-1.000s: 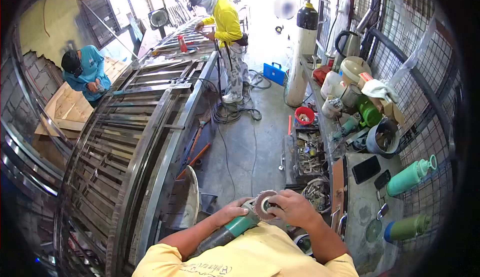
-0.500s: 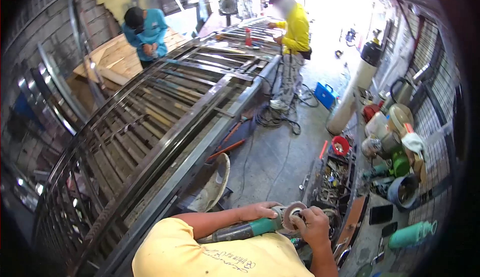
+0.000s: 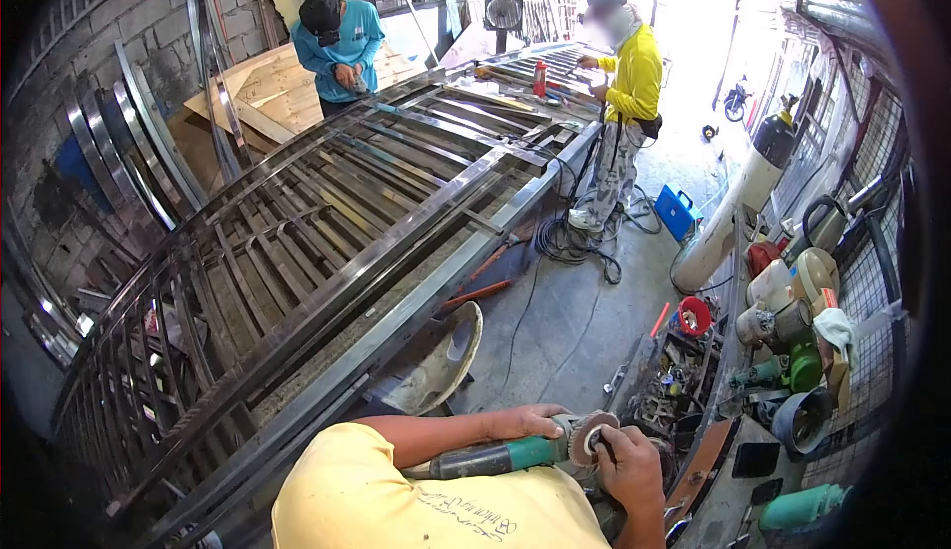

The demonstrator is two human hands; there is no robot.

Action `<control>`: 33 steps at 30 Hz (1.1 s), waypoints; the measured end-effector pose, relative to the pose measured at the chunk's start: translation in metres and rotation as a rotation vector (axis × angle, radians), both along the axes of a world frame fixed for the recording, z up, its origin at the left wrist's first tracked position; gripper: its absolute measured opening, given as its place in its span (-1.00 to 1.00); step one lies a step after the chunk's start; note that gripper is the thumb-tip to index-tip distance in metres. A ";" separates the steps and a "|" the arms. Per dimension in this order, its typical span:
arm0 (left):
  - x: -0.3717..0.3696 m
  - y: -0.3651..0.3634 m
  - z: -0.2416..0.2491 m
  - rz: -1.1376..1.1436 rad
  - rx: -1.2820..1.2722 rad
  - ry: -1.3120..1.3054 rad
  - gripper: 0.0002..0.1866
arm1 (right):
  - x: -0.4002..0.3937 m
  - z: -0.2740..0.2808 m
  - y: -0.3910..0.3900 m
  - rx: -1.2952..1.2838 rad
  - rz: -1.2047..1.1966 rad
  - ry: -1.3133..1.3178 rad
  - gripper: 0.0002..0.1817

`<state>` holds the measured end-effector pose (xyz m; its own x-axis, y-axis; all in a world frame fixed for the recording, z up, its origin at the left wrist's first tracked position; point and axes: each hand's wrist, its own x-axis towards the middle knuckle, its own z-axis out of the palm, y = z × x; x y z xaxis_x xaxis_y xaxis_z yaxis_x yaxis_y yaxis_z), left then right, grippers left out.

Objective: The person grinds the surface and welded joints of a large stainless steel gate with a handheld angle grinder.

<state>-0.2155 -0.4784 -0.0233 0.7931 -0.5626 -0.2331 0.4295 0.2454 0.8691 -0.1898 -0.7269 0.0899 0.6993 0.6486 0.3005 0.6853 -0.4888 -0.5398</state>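
A green and black angle grinder [image 3: 505, 458] lies across the front of my yellow shirt, its head toward the right. Closed around the grinder near its head is my left hand [image 3: 533, 421]. A brownish flap disc [image 3: 591, 437] is fitted on the head, its face turned toward my right hand [image 3: 630, 464]. The fingers of that hand are bent and pressed at the dark centre of the disc. Whether they grip a nut there is too small to tell.
A long metal gate frame [image 3: 327, 242] rests on a workbench at the left. Two co-workers stand by it, one in a teal shirt [image 3: 342, 49], one in yellow [image 3: 634, 78]. Cables [image 3: 575, 252], a gas cylinder [image 3: 728, 217] and a bin of metal parts [image 3: 669, 376] are right.
My view has turned, so the surroundings sit further right and lower. The disc now faces more to the right, and my right fingers remain at its centre.
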 end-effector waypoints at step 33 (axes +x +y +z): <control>-0.010 0.015 -0.017 0.017 0.020 0.041 -0.18 | -0.014 -0.005 0.013 -0.054 -0.122 -0.064 -0.75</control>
